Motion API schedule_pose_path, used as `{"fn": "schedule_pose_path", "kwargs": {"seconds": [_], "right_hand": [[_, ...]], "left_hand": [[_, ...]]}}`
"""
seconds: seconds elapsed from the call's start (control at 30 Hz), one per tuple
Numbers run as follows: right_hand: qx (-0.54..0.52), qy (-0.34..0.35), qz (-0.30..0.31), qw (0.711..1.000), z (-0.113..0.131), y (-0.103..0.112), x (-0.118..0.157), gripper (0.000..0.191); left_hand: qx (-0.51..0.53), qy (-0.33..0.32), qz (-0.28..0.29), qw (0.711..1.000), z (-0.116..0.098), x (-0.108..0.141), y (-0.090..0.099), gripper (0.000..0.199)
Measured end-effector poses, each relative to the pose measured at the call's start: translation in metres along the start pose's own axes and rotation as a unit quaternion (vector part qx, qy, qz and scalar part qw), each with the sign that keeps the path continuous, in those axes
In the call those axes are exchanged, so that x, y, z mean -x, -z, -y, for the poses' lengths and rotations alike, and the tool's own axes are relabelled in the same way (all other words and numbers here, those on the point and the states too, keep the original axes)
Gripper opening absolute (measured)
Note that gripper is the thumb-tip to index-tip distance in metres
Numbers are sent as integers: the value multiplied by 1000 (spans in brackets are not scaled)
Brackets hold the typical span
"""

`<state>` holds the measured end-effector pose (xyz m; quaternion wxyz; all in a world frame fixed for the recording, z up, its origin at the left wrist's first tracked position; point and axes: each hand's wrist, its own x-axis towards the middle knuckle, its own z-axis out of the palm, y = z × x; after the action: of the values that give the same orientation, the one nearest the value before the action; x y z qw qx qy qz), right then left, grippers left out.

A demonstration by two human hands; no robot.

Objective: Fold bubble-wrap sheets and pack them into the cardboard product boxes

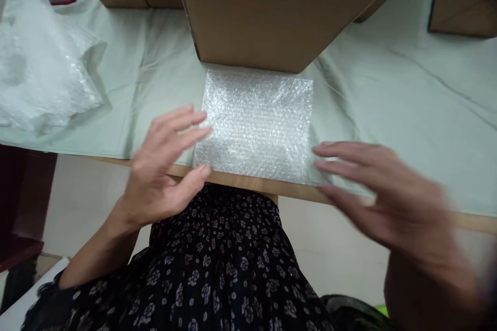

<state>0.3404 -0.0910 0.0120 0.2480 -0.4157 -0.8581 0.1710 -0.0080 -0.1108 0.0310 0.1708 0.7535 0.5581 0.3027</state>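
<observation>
Head view: our left hand (161, 165) and right hand (392, 196), fingers apart, flank the bubble wrap (256, 126) lying on the cloth (411, 108). We seem to be positioning it; lifting it would call for pinching opposite edges.

A single head-worn view — forward and steeply down, at close range, over the near edge of the table (407, 108).

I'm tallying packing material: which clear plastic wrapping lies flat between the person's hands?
The rectangular, clear bubble-wrap sheet between the bare left hand and right hand. It is flat, whereas the other wrapping, a crumpled, translucent plastic heap, lies left of it.
</observation>
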Motion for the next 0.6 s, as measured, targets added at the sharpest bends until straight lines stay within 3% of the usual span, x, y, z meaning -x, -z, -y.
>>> {"fn": "schedule_pose_path", "kwargs": {"seconds": [0.13, 0.27, 0.4, 0.6], "right_hand": [[82, 42, 71, 993, 1, -34, 13, 30], [103, 26, 15, 994, 5, -54, 16, 22], [101, 25, -26, 994, 4, -55, 10, 19], [108, 59, 25, 992, 1, -49, 14, 29]], "left_hand": [[11, -56, 65, 996, 12, 18, -30, 38], [-20, -73, 83, 994, 15, 26, -47, 47], [-66, -90, 97, 989, 17, 24, -49, 49], [-83, -101, 93, 987, 22, 25, -49, 50]]}}
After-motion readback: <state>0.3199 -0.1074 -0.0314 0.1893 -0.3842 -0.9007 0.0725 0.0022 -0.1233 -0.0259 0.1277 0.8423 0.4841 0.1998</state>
